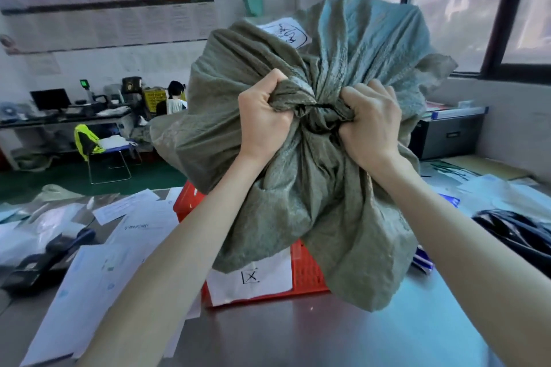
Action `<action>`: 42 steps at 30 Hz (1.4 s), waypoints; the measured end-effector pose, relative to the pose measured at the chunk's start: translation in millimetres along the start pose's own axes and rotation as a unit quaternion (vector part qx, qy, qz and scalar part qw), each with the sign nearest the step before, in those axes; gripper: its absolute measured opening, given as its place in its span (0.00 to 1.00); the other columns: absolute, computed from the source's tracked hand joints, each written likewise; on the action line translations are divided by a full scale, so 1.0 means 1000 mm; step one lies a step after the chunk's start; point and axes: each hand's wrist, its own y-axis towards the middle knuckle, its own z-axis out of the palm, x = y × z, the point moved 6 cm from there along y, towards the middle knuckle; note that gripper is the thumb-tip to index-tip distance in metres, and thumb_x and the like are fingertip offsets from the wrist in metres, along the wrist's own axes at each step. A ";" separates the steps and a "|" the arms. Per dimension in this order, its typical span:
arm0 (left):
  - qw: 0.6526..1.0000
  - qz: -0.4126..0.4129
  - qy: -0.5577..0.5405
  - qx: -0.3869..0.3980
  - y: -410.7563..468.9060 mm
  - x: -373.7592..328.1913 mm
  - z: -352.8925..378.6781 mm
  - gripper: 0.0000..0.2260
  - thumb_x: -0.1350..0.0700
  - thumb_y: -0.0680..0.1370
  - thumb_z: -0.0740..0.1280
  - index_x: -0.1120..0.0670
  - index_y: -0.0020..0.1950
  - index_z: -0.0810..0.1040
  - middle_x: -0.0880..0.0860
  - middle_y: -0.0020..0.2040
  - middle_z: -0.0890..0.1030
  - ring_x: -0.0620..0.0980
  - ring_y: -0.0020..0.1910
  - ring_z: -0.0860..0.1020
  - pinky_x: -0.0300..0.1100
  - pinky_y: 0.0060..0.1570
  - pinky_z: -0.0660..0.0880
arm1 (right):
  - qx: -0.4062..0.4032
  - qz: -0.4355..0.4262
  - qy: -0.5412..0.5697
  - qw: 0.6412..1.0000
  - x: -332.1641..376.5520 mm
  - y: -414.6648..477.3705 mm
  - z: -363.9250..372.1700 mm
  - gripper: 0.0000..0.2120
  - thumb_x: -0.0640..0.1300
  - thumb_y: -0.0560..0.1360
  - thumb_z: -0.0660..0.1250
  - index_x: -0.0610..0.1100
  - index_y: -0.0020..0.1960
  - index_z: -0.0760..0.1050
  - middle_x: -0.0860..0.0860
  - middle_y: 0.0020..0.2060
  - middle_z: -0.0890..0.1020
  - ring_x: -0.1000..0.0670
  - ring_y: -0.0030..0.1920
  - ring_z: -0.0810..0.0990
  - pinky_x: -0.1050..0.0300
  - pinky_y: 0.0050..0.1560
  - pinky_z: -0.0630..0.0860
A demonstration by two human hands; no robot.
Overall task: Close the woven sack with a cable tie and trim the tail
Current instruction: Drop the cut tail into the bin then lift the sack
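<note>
left hand [264, 110] + right hand [369, 122] fisted on grey-green woven sack [298, 188] neck | black cable tie [323, 105] cinched | keep gather tight, pull evenly

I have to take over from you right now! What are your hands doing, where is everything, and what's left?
Left hand: fisted tight on the woven sack fabric, left of the neck.
Right hand: fisted on the fabric right of it.
The sack sits over the red crate on the metal table.
Done: neck gathered; a dark band between the fists may be the cable tie, but I cannot be sure.
Left: cinch it and trim the tail. No cutter in view.
</note>
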 end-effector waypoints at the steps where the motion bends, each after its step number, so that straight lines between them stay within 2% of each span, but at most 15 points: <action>1: 1.000 -0.010 -0.003 0.005 0.001 0.013 0.003 0.05 0.74 0.67 0.63 0.67 0.33 0.72 0.67 0.30 0.73 0.50 0.32 0.70 0.49 0.30 0.68 | 0.013 0.005 0.000 1.000 -0.007 0.000 0.012 0.15 0.31 0.52 0.59 0.44 0.32 0.58 0.49 0.27 0.66 0.48 0.35 0.63 0.55 0.37 0.54; 4: 0.999 -0.030 0.001 0.026 0.003 0.042 0.008 0.07 0.75 0.67 0.62 0.65 0.33 0.71 0.63 0.29 0.74 0.48 0.32 0.70 0.47 0.30 0.68 | 0.052 0.027 0.006 0.998 -0.022 -0.001 0.046 0.13 0.30 0.53 0.60 0.43 0.31 0.61 0.45 0.28 0.71 0.43 0.36 0.69 0.54 0.37 0.57; 8: 0.999 -0.025 0.010 0.040 0.022 0.065 0.009 0.09 0.76 0.66 0.60 0.62 0.33 0.72 0.61 0.29 0.73 0.50 0.31 0.70 0.45 0.31 0.68 | 0.068 0.049 0.042 0.996 -0.030 0.014 0.070 0.11 0.29 0.54 0.59 0.42 0.30 0.61 0.48 0.28 0.70 0.43 0.36 0.70 0.56 0.37 0.58; 12: 0.998 -0.033 0.017 0.042 0.037 0.083 0.013 0.20 0.75 0.66 0.60 0.48 0.32 0.70 0.43 0.29 0.74 0.37 0.31 0.71 0.35 0.33 0.68 | 0.085 0.064 0.046 0.993 -0.038 0.025 0.089 0.10 0.30 0.55 0.58 0.41 0.30 0.61 0.47 0.27 0.69 0.43 0.36 0.70 0.56 0.36 0.56; 14: 0.998 -0.039 0.024 0.044 0.042 0.094 0.015 0.18 0.75 0.65 0.60 0.51 0.32 0.71 0.42 0.29 0.74 0.35 0.31 0.73 0.31 0.33 0.67 | 0.096 0.069 0.042 0.992 -0.040 0.029 0.097 0.10 0.29 0.56 0.58 0.41 0.30 0.61 0.48 0.28 0.69 0.44 0.36 0.68 0.55 0.35 0.55; 19: 0.995 -0.055 0.071 0.047 0.048 0.117 0.018 0.06 0.73 0.65 0.60 0.64 0.34 0.72 0.55 0.30 0.73 0.43 0.31 0.69 0.40 0.31 0.66 | 0.115 0.090 0.037 0.989 -0.046 0.031 0.114 0.10 0.29 0.57 0.59 0.41 0.31 0.63 0.48 0.30 0.69 0.46 0.37 0.66 0.56 0.37 0.55; 23: 0.994 -0.063 0.080 0.027 0.045 0.131 0.014 0.07 0.73 0.65 0.60 0.63 0.35 0.74 0.55 0.31 0.75 0.43 0.31 0.70 0.40 0.31 0.67 | 0.121 0.097 0.057 0.986 -0.046 0.031 0.125 0.11 0.28 0.57 0.60 0.42 0.31 0.63 0.49 0.30 0.68 0.47 0.37 0.65 0.56 0.38 0.56; 27: 0.992 -0.082 0.089 0.019 0.035 0.145 0.013 0.06 0.72 0.64 0.60 0.66 0.37 0.74 0.65 0.33 0.77 0.48 0.33 0.71 0.41 0.34 0.68 | 0.132 0.094 0.063 0.985 -0.047 0.022 0.135 0.11 0.27 0.57 0.59 0.41 0.32 0.63 0.47 0.30 0.70 0.47 0.38 0.66 0.56 0.38 0.56; 31: 0.990 -0.115 0.078 0.034 0.014 0.149 0.016 0.09 0.72 0.63 0.59 0.61 0.35 0.72 0.55 0.31 0.73 0.45 0.31 0.68 0.40 0.31 0.65 | 0.197 0.119 0.077 0.970 -0.053 0.008 0.148 0.07 0.28 0.57 0.58 0.39 0.29 0.64 0.43 0.27 0.71 0.43 0.34 0.68 0.53 0.32 0.59; 34: 0.981 -0.162 0.083 0.063 -0.005 0.155 0.021 0.10 0.73 0.64 0.60 0.58 0.34 0.72 0.49 0.30 0.73 0.42 0.30 0.68 0.39 0.31 0.65 | 0.255 0.155 0.099 0.949 -0.060 -0.006 0.152 0.12 0.29 0.58 0.58 0.43 0.26 0.59 0.46 0.23 0.66 0.42 0.32 0.67 0.52 0.31 0.59; 36: 0.977 -0.173 0.098 0.077 -0.011 0.153 0.021 0.13 0.73 0.64 0.61 0.54 0.33 0.71 0.48 0.29 0.73 0.41 0.29 0.68 0.37 0.30 0.65 | 0.281 0.169 0.104 0.939 -0.063 -0.010 0.150 0.08 0.29 0.61 0.58 0.41 0.33 0.69 0.42 0.31 0.75 0.40 0.40 0.73 0.52 0.34 0.65; 38: 0.976 -0.168 0.105 0.092 -0.012 0.146 0.022 0.13 0.74 0.64 0.62 0.55 0.35 0.72 0.50 0.30 0.74 0.43 0.30 0.68 0.38 0.30 0.65 | 0.294 0.173 0.105 0.934 -0.064 -0.008 0.143 0.17 0.29 0.64 0.59 0.38 0.50 0.77 0.37 0.45 0.81 0.40 0.50 0.76 0.50 0.46 0.72; 39: 0.976 -0.164 0.104 0.094 -0.010 0.141 0.021 0.12 0.74 0.64 0.62 0.56 0.36 0.73 0.52 0.31 0.75 0.44 0.30 0.69 0.38 0.31 0.66 | 0.298 0.172 0.109 0.932 -0.064 -0.005 0.139 0.18 0.29 0.64 0.60 0.37 0.52 0.78 0.36 0.46 0.82 0.41 0.50 0.76 0.51 0.48 0.73; 40: 0.978 -0.160 0.101 0.090 -0.006 0.136 0.020 0.11 0.74 0.64 0.62 0.58 0.36 0.74 0.54 0.32 0.75 0.45 0.31 0.70 0.39 0.31 0.66 | 0.300 0.166 0.116 0.932 -0.062 0.000 0.134 0.15 0.28 0.64 0.60 0.35 0.47 0.79 0.36 0.41 0.81 0.42 0.45 0.76 0.53 0.44 0.72; 42: 0.979 -0.156 0.101 0.084 0.008 0.129 0.015 0.08 0.73 0.64 0.62 0.62 0.38 0.75 0.57 0.33 0.76 0.47 0.32 0.70 0.40 0.31 0.65 | 0.320 0.165 0.126 0.925 -0.057 0.014 0.125 0.05 0.27 0.62 0.58 0.33 0.32 0.70 0.38 0.29 0.72 0.47 0.34 0.67 0.60 0.32 0.65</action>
